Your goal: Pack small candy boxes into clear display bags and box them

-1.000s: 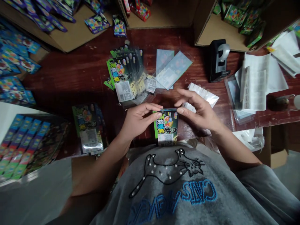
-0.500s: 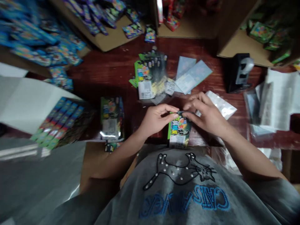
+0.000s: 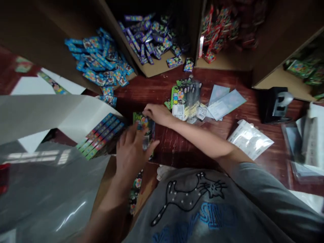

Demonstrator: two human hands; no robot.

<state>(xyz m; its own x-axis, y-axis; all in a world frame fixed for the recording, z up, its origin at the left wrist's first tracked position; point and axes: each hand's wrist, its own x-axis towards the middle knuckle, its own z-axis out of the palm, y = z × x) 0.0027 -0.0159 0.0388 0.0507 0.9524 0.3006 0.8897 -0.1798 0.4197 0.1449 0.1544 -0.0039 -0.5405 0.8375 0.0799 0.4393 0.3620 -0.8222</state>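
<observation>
A stack of black-and-green printed packets (image 3: 138, 117) lies at the table's front left, partly hidden under my hands. My left hand (image 3: 130, 148) is open over its near left part, thumb spread away from the fingers and somewhat blurred. Reaching across from the right, my right hand (image 3: 159, 114) has its fingers closed at the far edge of the top packet. More of these packets, in clear sleeves and with white labels, form a fanned pile (image 3: 186, 99) to the right of that hand.
Cardboard bins at the back hold blue (image 3: 101, 55), purple (image 3: 149, 38) and red (image 3: 220, 30) small packs. Pale blue cards (image 3: 226, 104), a shiny clear bag (image 3: 249, 138) and a black tape dispenser (image 3: 275, 104) stand or lie rightward. A display box (image 3: 101, 135) sits left.
Both hands have moved left, from in front of my body to the stack at the left. The packet they held is no longer in front of me. The view has shifted left too.
</observation>
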